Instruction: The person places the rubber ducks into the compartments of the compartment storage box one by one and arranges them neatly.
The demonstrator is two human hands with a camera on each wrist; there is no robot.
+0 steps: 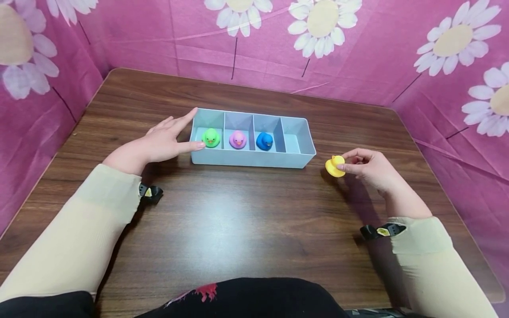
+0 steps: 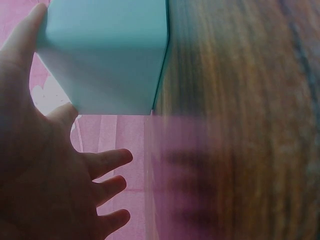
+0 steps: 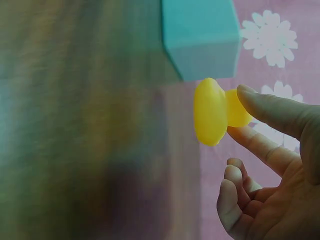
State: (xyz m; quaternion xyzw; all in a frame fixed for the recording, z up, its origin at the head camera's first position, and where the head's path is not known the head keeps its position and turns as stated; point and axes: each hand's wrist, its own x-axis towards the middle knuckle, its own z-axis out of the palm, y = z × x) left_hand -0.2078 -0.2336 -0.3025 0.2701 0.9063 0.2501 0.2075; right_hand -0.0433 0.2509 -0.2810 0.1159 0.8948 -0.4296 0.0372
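A grey-blue box (image 1: 250, 158) with a row of compartments sits on the table. From left to right it holds a green rubber duck (image 1: 211, 137), a pink rubber duck (image 1: 237, 139) and a blue rubber duck (image 1: 264, 141); the rightmost compartment is bare. My left hand (image 1: 159, 140) spreads at the box's left end, its thumb at the front rim and its index fingertip at the back corner. Just right of the box, my right hand (image 1: 371, 170) pinches a yellow rubber duck (image 1: 335, 166) by its head between thumb and index finger. The right wrist view shows this duck (image 3: 210, 112) raised, its other fingers curled below.
The brown wooden table (image 1: 238, 247) reaches to a pink cloth backdrop (image 1: 159, 39) printed with white daisies. Black straps with a small device (image 1: 150, 193) circle both wrists below the sleeves. Dark clothing (image 1: 246, 300) shows at the near table edge.
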